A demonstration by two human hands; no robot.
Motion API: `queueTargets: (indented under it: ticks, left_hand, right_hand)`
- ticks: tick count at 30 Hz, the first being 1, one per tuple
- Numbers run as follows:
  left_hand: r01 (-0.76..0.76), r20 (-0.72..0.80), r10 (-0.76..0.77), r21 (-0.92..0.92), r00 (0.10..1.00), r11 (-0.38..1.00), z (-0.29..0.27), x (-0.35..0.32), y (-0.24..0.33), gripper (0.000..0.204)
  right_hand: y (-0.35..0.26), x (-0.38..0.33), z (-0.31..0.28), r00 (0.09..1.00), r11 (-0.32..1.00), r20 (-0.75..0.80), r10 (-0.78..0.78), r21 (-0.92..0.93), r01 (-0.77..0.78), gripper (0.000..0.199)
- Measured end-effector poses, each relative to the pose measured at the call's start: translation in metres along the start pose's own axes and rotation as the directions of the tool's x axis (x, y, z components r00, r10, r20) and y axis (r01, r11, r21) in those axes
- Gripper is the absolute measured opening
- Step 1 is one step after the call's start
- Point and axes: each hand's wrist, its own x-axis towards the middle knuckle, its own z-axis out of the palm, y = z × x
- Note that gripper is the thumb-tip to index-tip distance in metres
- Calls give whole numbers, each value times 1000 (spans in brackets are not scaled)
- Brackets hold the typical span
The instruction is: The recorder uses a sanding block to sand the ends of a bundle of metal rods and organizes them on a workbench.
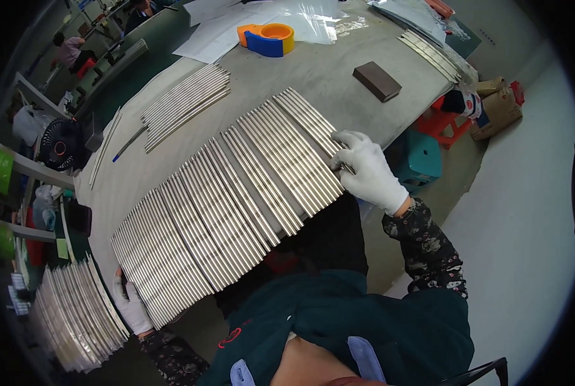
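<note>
Many slim silvery metal rods [216, 199] lie side by side in a long row along the near edge of the table, with narrow gaps splitting them into groups. My right hand [368, 168], in a white glove, is at the right end of the row, its fingers curled onto the outermost metal rods [306, 122]. At the opposite end, my left hand [133, 307], also gloved, rests against the outer side of the row. Its fingers are stretched out and slightly apart along the last rod. Part of the left palm is hidden by the rods.
Behind the row lie a smaller batch of rods [187, 103] and a blue-tipped pen [128, 145]. An orange and blue tape dispenser [266, 40], papers [213, 35] and a dark brown block [377, 81] are farther back. Bundled strips [81, 315] stand lower left; a teal stool [422, 157] is right.
</note>
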Motion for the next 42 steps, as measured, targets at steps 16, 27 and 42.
queueTargets:
  ticks: [16, 27, 42]
  left_hand:
    - [19, -2, -19, 10, 1000, 1000, 2, -1, 7, 46]
    - [36, -13, -36, 12, 999, 999, 2, -2, 4, 45]
    - [-4, -17, 4, -3, 1000, 1000, 3, -2, 4, 46]
  right_hand:
    - [-18, -1, 6, 998, 997, -23, -52, -62, 50, 9]
    - [-32, 0, 8, 999, 998, -13, -49, -48, 48, 9]
    - [-50, 1, 13, 995, 994, 43, -93, -51, 95, 13]
